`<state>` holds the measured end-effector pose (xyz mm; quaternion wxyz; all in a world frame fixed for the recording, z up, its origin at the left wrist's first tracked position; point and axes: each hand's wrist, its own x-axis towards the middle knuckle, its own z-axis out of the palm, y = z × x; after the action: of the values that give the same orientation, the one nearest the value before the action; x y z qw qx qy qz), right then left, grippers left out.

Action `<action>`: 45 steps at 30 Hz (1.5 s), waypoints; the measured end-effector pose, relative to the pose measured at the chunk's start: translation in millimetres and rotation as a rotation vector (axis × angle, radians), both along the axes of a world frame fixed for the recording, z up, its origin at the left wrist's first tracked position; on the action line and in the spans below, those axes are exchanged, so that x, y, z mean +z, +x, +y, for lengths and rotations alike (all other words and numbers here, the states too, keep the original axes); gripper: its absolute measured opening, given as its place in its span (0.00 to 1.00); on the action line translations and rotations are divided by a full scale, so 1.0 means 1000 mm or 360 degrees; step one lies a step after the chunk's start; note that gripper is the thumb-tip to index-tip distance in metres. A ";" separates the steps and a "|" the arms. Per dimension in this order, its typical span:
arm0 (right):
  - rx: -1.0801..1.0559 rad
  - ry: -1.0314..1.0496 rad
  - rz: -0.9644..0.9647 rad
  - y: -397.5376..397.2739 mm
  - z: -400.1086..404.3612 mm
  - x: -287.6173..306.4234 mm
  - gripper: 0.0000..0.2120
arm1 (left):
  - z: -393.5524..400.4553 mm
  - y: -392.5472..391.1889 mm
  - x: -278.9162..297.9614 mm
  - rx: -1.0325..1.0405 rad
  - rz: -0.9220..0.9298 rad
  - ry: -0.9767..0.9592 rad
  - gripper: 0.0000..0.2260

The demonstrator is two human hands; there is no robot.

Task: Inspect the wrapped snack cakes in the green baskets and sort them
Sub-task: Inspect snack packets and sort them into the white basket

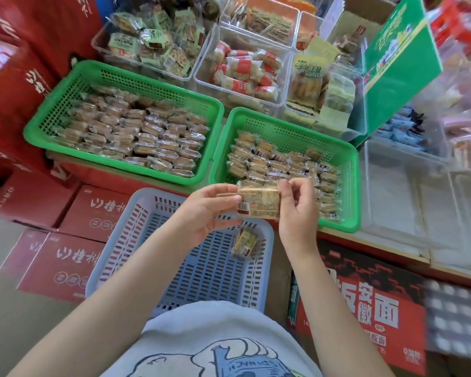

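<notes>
From where I watched, two green baskets sat side by side beyond the fingers: the left green basket [65, 104], the larger in view, was packed with rows of wrapped snack cakes [136, 137], and the right green basket [346, 186], just behind the hands, held a smaller layer of the same cakes [272, 161]. Below the fingers stood a pale blue basket [136, 240], with a single wrapped cake [244, 242] lying near its right wall. Clear bins of other packaged snacks [242, 74] lined up farther back, and red cartons [60, 257] were stacked to the left of the blue basket. I saw the left hand [204, 210] and the right hand [299, 205] together holding one snack cake [259, 204] over the near edge of the right green basket, the left fingers curled round its barcode end, the right fingers pinching the opposite end of the wrapper.
</notes>
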<state>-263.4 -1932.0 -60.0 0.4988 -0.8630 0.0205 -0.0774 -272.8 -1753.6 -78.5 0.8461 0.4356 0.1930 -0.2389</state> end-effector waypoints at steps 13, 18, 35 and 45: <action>0.0216 0.0183 0.0334 -0.012 -0.008 0.000 0.14 | 0.020 -0.018 0.000 -0.0277 -0.0184 -0.0182 0.03; 0.0232 0.0116 0.0319 -0.015 0.001 0.006 0.16 | 0.023 -0.020 -0.006 -0.0137 -0.0131 -0.0112 0.06; 0.0709 0.0016 0.0231 -0.017 0.023 0.039 0.09 | 0.029 -0.026 0.030 -0.0101 -0.1392 0.1820 0.03; 0.0750 0.0481 0.0521 -0.016 0.025 0.036 0.04 | 0.028 -0.033 0.028 0.0021 -0.1261 0.1444 0.03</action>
<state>-279.0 -1907.4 -23.8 0.6155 -0.7612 -0.0886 0.1838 -305.5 -1725.5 -51.0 0.5847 0.8078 -0.0516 0.0532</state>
